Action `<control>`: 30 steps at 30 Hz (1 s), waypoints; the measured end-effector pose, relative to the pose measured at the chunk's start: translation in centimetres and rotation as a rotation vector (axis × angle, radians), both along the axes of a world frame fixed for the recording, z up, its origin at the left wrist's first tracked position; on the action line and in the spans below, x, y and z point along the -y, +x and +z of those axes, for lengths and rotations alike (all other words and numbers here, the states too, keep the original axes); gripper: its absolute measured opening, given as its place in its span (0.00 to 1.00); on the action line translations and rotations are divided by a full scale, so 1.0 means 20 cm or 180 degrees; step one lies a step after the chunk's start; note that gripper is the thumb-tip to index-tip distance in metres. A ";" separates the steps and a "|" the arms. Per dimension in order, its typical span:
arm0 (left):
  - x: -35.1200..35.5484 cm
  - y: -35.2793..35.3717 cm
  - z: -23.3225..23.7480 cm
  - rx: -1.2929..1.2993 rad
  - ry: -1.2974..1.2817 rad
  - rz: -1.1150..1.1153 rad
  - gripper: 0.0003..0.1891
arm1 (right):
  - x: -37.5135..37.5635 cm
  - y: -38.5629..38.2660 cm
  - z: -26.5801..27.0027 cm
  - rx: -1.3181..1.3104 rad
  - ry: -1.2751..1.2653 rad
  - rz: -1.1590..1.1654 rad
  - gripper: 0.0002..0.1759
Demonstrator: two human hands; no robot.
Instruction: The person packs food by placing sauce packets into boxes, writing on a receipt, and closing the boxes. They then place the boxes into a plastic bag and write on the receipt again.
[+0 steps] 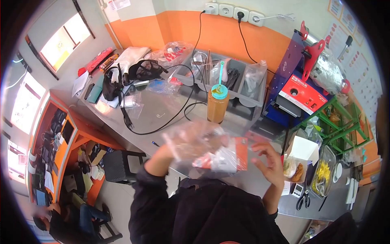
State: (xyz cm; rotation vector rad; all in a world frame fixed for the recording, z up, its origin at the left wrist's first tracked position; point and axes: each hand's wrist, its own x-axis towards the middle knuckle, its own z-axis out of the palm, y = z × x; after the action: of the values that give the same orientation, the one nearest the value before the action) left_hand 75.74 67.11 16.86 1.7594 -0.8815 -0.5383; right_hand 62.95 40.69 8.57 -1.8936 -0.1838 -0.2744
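A clear plastic glove or bag covers my left hand (197, 138), which is blurred by motion, so its fingers cannot be made out. Just below and right of it is an orange and white packet (229, 156) with clear plastic around it. To the right of the packet, my right hand (269, 160) has its fingers apart and curved, with nothing visible between them. Behind my left hand, a tall container of brown liquid (217, 106) stands upright on the metal table (162, 112), with a turquoise lid and straw.
Behind the container is a grey divided tray (248, 101) of utensils. A black cable (150, 133) loops across the table. At right are an open food box (300, 154), scissors (303, 200), a glass dish (324, 175) and a red sealing machine (302, 95). A person (67, 223) sits at lower left.
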 end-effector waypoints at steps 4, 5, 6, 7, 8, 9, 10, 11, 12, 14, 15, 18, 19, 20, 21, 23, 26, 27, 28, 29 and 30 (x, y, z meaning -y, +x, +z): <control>-0.16 0.09 0.34 0.0890 0.1370 0.0846 0.13 | 0.17 -0.20 -0.13 -0.0836 0.0311 -0.0778 0.11; -0.22 0.14 0.33 0.0857 0.1105 0.1048 0.13 | 0.19 -0.25 -0.18 -0.0864 0.0490 -0.0867 0.10; -0.28 0.20 0.31 0.0817 0.0842 0.1232 0.13 | 0.20 -0.31 -0.24 -0.0898 0.0676 -0.0970 0.10; -0.32 0.24 0.33 0.0864 0.0831 0.1479 0.14 | 0.21 -0.34 -0.29 -0.0928 0.0863 -0.1093 0.09; -0.35 0.29 0.34 0.0911 0.0810 0.1699 0.15 | 0.21 -0.37 -0.33 -0.0926 0.0938 -0.1148 0.09; -0.44 0.39 0.32 0.1020 0.0937 0.1673 0.15 | 0.20 -0.42 -0.36 -0.0922 0.1010 -0.1242 0.09; -0.53 0.51 0.29 0.1130 0.1042 0.1601 0.15 | 0.20 -0.47 -0.38 -0.0914 0.1078 -0.1386 0.09; -0.58 0.55 0.28 0.1382 0.1150 0.1909 0.14 | 0.20 -0.51 -0.37 -0.0962 0.1061 -0.1557 0.09; -0.74 0.75 0.19 0.1170 0.1470 0.2218 0.11 | 0.21 -0.56 -0.39 -0.0947 0.1085 -0.1702 0.08; -1.04 0.95 0.06 0.3046 0.2910 0.1305 0.12 | 0.27 -0.67 -0.39 -0.0792 0.1094 -0.2097 0.07; -1.12 1.06 -0.02 0.2842 0.3316 0.1380 0.13 | 0.31 -0.73 -0.39 -0.0736 0.1039 -0.2498 0.06; -1.29 1.30 -0.25 0.2312 0.4139 0.1715 0.14 | 0.50 -0.95 -0.48 -0.0495 0.0088 -0.3992 0.05; -1.32 1.34 -0.31 0.2202 0.4219 0.1920 0.15 | 0.55 -1.01 -0.50 -0.0553 -0.0169 -0.4625 0.04; -1.33 1.36 -0.37 0.2129 0.4280 0.2127 0.15 | 0.59 -1.06 -0.54 -0.0621 -0.0441 -0.5216 0.04; -1.34 1.38 -0.41 0.2079 0.4339 0.2338 0.16 | 0.65 -1.14 -0.62 -0.0645 -0.0705 -0.5352 0.05; -1.31 1.35 -0.46 0.2062 0.4348 0.2822 0.17 | 0.75 -1.27 -0.80 -0.0694 -0.1212 -0.5530 0.06; -1.16 1.19 -0.43 0.2370 0.3973 0.3876 0.19 | 0.75 -1.31 -0.85 -0.1084 -0.0955 -0.5226 0.07; -1.05 1.08 -0.40 0.2603 0.3568 0.4114 0.20 | 0.76 -1.29 -0.86 -0.1012 -0.0512 -0.5045 0.07; -0.91 0.96 -0.37 0.2810 0.3109 0.4141 0.21 | 0.77 -1.27 -0.87 -0.0973 -0.0318 -0.4904 0.07; -0.66 0.76 -0.32 0.2928 0.2547 0.3820 0.21 | 0.76 -1.21 -0.80 -0.0941 -0.0120 -0.4757 0.07; -0.38 0.55 -0.25 0.2711 0.1698 0.2921 0.20 | 0.77 -1.15 -0.76 -0.0906 0.0065 -0.4598 0.07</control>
State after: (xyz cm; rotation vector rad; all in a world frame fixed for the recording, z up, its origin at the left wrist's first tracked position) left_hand 86.79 74.69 11.82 2.6762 -0.3542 0.6962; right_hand 39.94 25.21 -6.54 -1.6974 1.4129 -0.9256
